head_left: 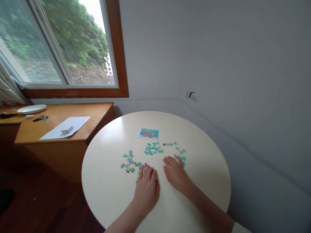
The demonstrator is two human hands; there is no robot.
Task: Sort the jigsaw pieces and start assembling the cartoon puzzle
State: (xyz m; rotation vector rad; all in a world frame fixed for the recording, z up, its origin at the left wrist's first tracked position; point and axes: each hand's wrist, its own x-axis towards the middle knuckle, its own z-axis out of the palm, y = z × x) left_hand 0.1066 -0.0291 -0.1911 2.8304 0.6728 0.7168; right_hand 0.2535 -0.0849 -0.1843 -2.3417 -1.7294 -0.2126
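Several jigsaw puzzle pieces [131, 161], teal with pink and yellow bits, lie loosely at the left of a round cream table [104, 194]. My left hand [147, 186] rests palm down at their right edge, fingers stretched over a few pieces, one pink. My right hand [175, 171] lies palm down to the right, fingers spread, beside a group of teal pieces [184, 159] that it partly covers. A small dark coloured bit shows at its leftmost fingertips; whether it is a piece I cannot tell. More teal pieces [153, 149] lie beyond, between the hands.
A picture card [149, 133] with cartoon figures lies flat behind the pieces. On the left, a wooden desk [102, 113] holds a paper sheet [77, 122], a small white box [66, 129] and a white plate [31, 109]. Walls stand behind and right of the table.
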